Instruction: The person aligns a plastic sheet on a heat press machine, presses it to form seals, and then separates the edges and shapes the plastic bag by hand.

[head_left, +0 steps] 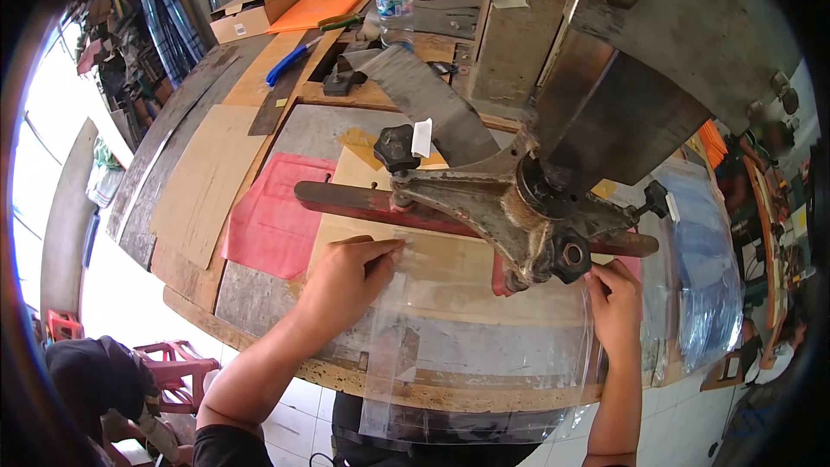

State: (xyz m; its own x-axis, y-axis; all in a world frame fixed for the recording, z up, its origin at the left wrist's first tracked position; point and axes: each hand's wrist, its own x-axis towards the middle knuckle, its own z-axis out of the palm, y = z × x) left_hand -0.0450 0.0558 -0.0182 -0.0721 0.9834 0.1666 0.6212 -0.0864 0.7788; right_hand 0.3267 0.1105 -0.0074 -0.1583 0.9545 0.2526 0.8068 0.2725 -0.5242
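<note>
A clear plastic sheet (484, 342) lies across the table's front part and hangs over its edge. My left hand (350, 281) pinches its upper left corner between thumb and fingers. At the right edge of the sheet, beneath a black knob (571, 255), my right hand (616, 298) pinches the plastic. Just beyond both hands stands a metal press head (527, 199) with a red-sided bar (372, 203) low over a tan board (346, 169). A pink-red sheet (281, 216) lies left of the board.
A stack of bluish clear plastic (705, 268) lies at the right. Farther back are a water bottle (395, 4), an orange folder (322, 7), a cardboard box (258, 11) and a blue-handled cutter (287, 63). Another person (95, 380) is at the lower left.
</note>
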